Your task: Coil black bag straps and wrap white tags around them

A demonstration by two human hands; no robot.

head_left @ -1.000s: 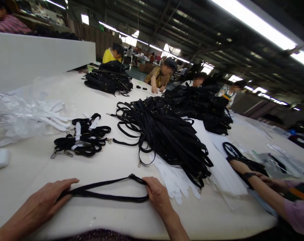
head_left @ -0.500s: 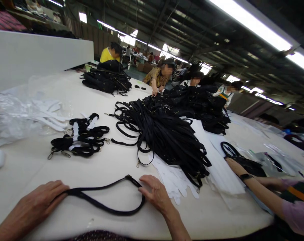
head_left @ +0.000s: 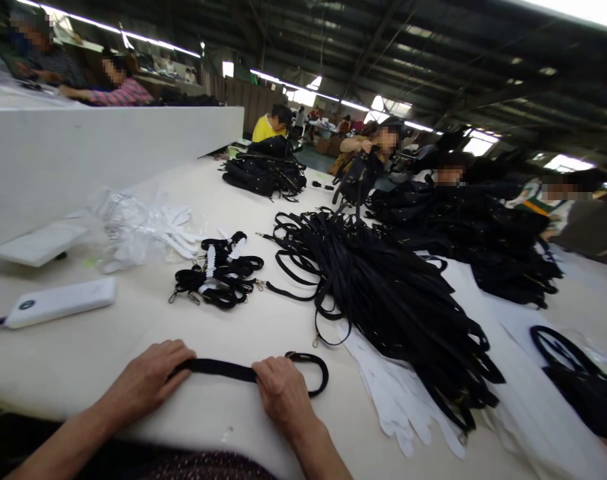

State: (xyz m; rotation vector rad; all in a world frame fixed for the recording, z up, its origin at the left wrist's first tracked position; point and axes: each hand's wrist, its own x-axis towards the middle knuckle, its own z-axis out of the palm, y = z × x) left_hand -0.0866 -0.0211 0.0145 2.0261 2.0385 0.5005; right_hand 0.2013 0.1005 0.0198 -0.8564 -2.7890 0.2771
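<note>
A black strap (head_left: 223, 369) stretches flat over the table between my two hands. My left hand (head_left: 156, 373) is closed on its left end, the fingertips partly hidden. Farther right, my right hand (head_left: 282, 389) grips the strap's layers together, and a loop with a buckle sticks out beyond it. Behind them lies a small group of folded black straps (head_left: 218, 293) with white bands around them and metal clips. A big heap of loose black straps (head_left: 378, 287) spreads over the middle right.
White paper-like strips (head_left: 383, 387) lie under the heap. Clear plastic bags (head_left: 133, 223) and a white corded device (head_left: 62, 303) are on the left. Piles of black bags (head_left: 263, 170) stand farther back. Co-workers sit around the table; one holds up a black bag (head_left: 356, 177).
My right hand has closed on the strap, pressing its open loop into a flat band with a smaller loop beyond. The view has turned left. A co-worker opposite has lifted a black bag.
</note>
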